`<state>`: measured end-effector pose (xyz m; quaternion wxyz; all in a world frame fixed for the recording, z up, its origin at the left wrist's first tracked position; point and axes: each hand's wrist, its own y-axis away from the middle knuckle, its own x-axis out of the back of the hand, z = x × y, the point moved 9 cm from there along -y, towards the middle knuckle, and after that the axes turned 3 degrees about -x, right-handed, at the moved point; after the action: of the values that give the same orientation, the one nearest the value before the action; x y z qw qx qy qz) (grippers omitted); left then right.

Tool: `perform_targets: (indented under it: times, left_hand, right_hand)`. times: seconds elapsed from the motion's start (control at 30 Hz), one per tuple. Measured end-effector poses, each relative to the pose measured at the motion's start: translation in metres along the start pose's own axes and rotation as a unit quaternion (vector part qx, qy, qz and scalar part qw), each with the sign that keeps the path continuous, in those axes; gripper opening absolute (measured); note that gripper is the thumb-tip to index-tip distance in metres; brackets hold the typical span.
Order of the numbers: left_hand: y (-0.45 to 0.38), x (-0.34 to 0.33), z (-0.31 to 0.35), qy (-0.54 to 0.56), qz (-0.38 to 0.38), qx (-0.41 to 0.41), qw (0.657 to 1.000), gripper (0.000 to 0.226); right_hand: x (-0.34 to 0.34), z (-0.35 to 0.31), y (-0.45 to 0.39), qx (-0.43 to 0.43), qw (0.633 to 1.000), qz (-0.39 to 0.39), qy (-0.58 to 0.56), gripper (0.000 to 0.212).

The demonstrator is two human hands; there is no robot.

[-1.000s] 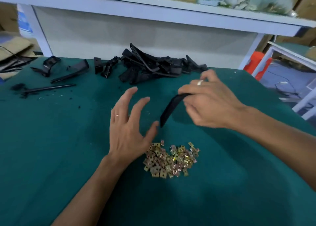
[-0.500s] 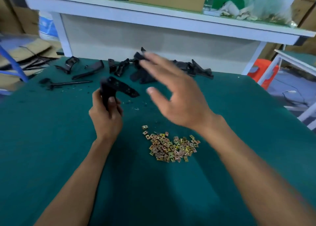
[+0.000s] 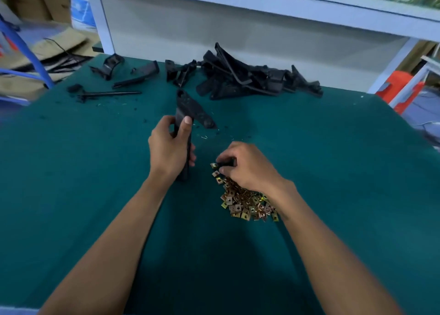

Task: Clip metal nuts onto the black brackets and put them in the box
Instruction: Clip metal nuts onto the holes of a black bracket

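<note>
My left hand point(image 3: 170, 151) grips a black bracket point(image 3: 190, 109) and holds it upright above the green table, its angled upper end pointing right. A heap of small brass-coloured metal nuts point(image 3: 245, 204) lies just right of it. My right hand point(image 3: 247, 167) rests over the far end of the heap with its fingers curled. Its thumb and forefinger pinch at a metal nut point(image 3: 214, 165) on the heap's far edge. A pile of black brackets point(image 3: 250, 81) lies at the back of the table. No box is in view.
The green table point(image 3: 345, 171) ends on the right near an orange stool point(image 3: 397, 83). Loose black parts point(image 3: 107, 67) and a thin black rod point(image 3: 112, 93) lie at the back left. A white shelf frame point(image 3: 262, 2) stands behind the table.
The bracket passed from my right hand to my left, which now holds it upright. My right hand swung down from the bracket pile onto the nuts and curled its fingers.
</note>
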<state>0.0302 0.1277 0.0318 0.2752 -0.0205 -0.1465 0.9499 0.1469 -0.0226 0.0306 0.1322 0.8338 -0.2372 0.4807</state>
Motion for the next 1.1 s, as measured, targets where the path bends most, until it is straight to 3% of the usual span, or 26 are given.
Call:
perform_targets:
  times: [0.13, 0.37, 0.5, 0.63, 0.83, 0.93, 1.1]
  left_hand:
    - [-0.001, -0.010, -0.008, -0.052, -0.036, 0.022, 0.998, 0.044]
    - [-0.001, -0.018, -0.030, 0.018, -0.060, 0.100, 0.993, 0.042]
    - [0.001, -0.023, -0.033, 0.010, -0.116, 0.128, 0.985, 0.026]
    - [0.001, -0.025, -0.032, -0.037, -0.174, 0.108, 0.978, 0.017]
    - [0.007, -0.033, -0.027, -0.127, -0.273, 0.077, 0.951, 0.022]
    - [0.010, -0.038, -0.023, -0.132, -0.292, 0.069, 0.945, 0.025]
    - [0.013, -0.045, -0.014, -0.176, -0.299, 0.025, 0.938, 0.028]
  right_hand:
    - [-0.001, -0.003, -0.002, 0.025, 0.999, 0.023, 0.023, 0.007]
    - [-0.003, -0.003, -0.007, 0.049, 0.998, 0.034, 0.017, 0.021]
    - [-0.005, -0.010, -0.006, 0.057, 0.998, 0.032, 0.023, 0.020]
    - [-0.004, -0.013, -0.006, 0.051, 0.996, 0.055, 0.039, 0.025]
    - [-0.008, -0.015, -0.006, 0.046, 0.993, 0.067, 0.087, 0.024]
    - [-0.008, -0.016, -0.003, 0.053, 0.990, 0.078, 0.107, 0.023]
    - [-0.002, -0.007, 0.000, 0.050, 0.994, 0.095, 0.025, 0.028]
